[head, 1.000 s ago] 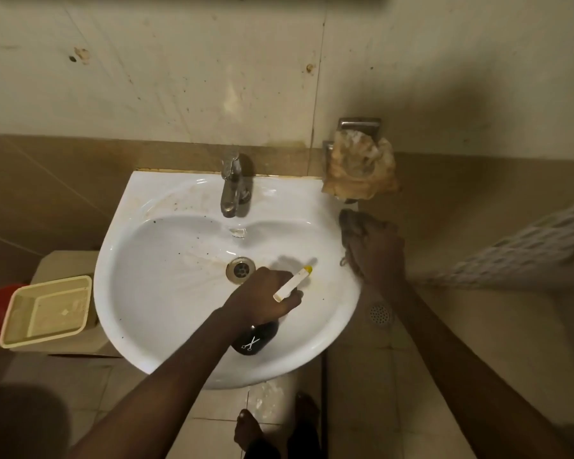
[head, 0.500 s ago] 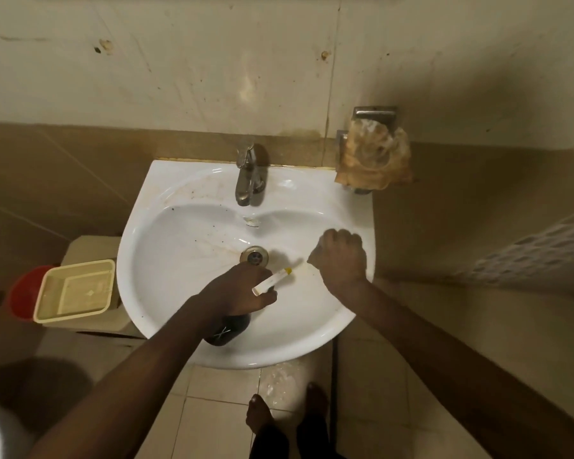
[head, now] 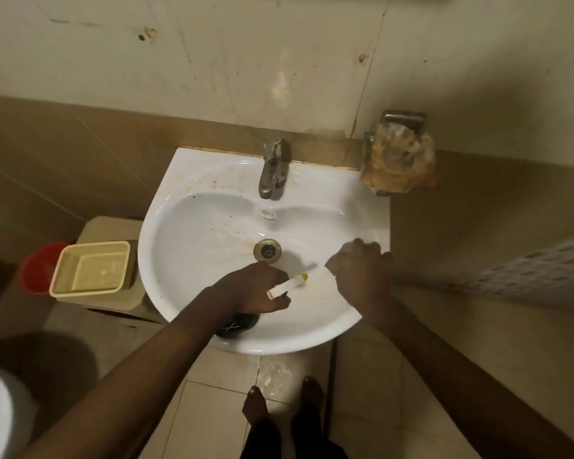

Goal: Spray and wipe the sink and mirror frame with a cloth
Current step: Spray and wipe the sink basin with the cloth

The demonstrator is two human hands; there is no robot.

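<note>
Down at the centre of the frame, the left hand [head: 249, 288] grips a dark spray bottle [head: 236, 324] over the near rim of the white sink [head: 193, 233], fingers curled round its neck, with the white nozzle [head: 287, 285] and its yellow tip pointing right toward the other hand. Just right of centre, the right hand [head: 362, 276] is closed in a fist on a bunched cloth [head: 337, 263], pressing it against the right inner wall of the basin; only a blurred corner of the cloth shows past the knuckles. Between the hands and the tap [head: 272, 168] sits the drain [head: 267, 250], with brownish streaks fanning around it. At the upper right, a metal holder carries a crumpled brown plastic bag [head: 398, 164] beside the sink's back corner. At the left edge, a pale yellow tub [head: 92, 268] rests on a beige box, next to a red bucket [head: 42, 265].
</note>
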